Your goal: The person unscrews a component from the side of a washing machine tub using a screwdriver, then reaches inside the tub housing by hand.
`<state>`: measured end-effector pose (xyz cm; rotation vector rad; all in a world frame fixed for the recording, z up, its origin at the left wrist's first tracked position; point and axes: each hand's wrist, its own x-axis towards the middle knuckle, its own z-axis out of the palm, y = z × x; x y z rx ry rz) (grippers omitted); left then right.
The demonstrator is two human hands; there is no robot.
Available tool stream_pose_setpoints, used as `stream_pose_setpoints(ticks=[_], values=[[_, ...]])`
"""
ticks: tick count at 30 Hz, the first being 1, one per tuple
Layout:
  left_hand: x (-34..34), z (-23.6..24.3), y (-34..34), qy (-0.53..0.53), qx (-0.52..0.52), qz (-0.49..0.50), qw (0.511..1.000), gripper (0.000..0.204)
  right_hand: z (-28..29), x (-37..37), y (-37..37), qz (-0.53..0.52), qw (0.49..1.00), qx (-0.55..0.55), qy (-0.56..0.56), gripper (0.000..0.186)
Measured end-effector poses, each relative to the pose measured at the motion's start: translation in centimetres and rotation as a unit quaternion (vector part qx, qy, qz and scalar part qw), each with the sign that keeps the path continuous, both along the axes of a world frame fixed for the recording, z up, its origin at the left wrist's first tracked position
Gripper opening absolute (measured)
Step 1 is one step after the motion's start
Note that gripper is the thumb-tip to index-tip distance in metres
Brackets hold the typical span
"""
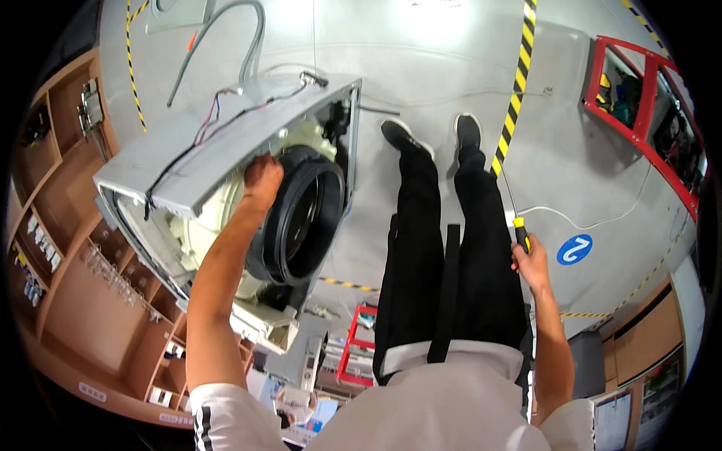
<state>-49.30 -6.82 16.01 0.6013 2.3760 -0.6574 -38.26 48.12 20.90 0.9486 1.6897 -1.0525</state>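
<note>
An opened washing machine (pixel 180 161) lies left of centre, its grey top panel off-square and loose wires (pixel 226 105) running over it. Its round black rubber door seal (pixel 301 218) faces right. My left hand (pixel 262 180) rests on the seal's upper left edge, fingers curled over the rubber. My right hand (pixel 532 259) hangs beside my right leg and grips a screwdriver (pixel 519 229) with a yellow and black handle, its thin shaft pointing up along the floor. My black trousers and black shoes (pixel 429 135) fill the middle.
Wooden shelving (pixel 68 248) with small parts curves along the left. A red-framed cart (pixel 639 113) stands at upper right. Yellow-black floor tape (pixel 519 75), a blue round floor marker (pixel 574 249), a grey hose (pixel 252 37), a white cable and a red tray (pixel 357 346) lie around.
</note>
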Motion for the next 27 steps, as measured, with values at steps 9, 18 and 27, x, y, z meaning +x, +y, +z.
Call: stream_pose_setpoints(ticks=[9,18,27], values=[[1.0,-0.4,-0.2,0.025,0.002,0.045,0.999,0.010,1.2,1.2,0.7,-0.029,1.000,-0.002,0.002,0.033],[2.1,5.6,8.6,0.048,0.127,0.158,0.978,0.012,3.2,1.1,3.8,-0.044,0.998,0.011,0.049,0.036],[13.5,10.2,18.2,-0.105,0.352,0.446,0.816,0.022,7.4,-1.8,4.5,-0.004,0.988,0.032,0.149,0.043]])
